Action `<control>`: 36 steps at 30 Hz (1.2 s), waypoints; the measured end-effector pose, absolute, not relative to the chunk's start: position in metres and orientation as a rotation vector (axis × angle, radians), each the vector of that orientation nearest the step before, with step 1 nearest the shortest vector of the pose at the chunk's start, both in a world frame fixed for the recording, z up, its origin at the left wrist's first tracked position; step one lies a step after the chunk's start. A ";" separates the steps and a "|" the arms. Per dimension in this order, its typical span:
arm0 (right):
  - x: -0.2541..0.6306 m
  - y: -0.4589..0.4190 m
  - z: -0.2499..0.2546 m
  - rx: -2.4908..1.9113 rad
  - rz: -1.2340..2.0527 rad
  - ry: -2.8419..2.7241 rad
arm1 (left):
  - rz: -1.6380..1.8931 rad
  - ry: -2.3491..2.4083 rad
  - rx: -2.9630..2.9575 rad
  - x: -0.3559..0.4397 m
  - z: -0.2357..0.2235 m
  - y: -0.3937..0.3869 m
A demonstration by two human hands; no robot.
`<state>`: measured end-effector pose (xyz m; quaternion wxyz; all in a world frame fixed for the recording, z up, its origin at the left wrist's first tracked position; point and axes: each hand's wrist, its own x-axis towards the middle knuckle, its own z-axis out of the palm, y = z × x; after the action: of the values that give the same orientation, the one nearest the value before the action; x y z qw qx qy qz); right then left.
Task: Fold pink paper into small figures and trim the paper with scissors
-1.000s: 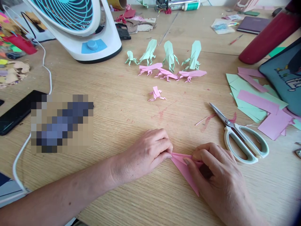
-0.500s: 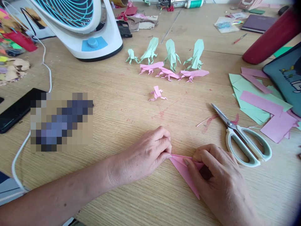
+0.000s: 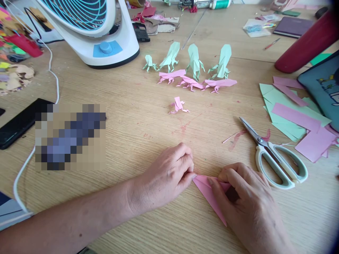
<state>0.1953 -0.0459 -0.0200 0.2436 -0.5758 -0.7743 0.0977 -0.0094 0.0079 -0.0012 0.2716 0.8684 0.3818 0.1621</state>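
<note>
A folded piece of pink paper [image 3: 210, 195] with a triangular outline lies low over the table between my hands. My left hand [image 3: 173, 173] pinches its left corner between thumb and fingers. My right hand [image 3: 246, 197] grips the upper right part, thumb on the near face and fingers curled behind. Part of the paper is hidden under the right hand. Beyond my hands stands a small pink origami figure [image 3: 178, 104] with thin legs. Farther back are pink origami figures [image 3: 220, 83] in a row, with several light green ones [image 3: 194, 60] behind them.
Scissors [image 3: 267, 148] lie beside my right hand. Green paper sheets [image 3: 275, 109] and pink pieces [image 3: 314, 143] are piled at the right, near a red cylinder [image 3: 304, 46]. A white fan [image 3: 113, 51] stands at the back left; a black phone [image 3: 23, 120] and a white cable [image 3: 23, 162] lie left.
The view has shifted very slightly, so everything sits a little farther right. Both hands keep the same grip on the pink paper.
</note>
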 end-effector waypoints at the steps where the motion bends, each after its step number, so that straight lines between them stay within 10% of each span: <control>1: 0.195 -0.046 -0.020 -1.573 0.262 -2.119 | 0.431 1.037 2.348 -0.009 -0.001 0.008; 36: 0.195 -0.045 -0.024 -1.663 0.201 -2.172 | 0.531 0.983 2.345 -0.017 0.001 0.014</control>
<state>0.1948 -0.0445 -0.0243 0.1979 -0.5942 -0.7763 0.0720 -0.0170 0.0136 0.0014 0.2688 0.8695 0.3644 0.1971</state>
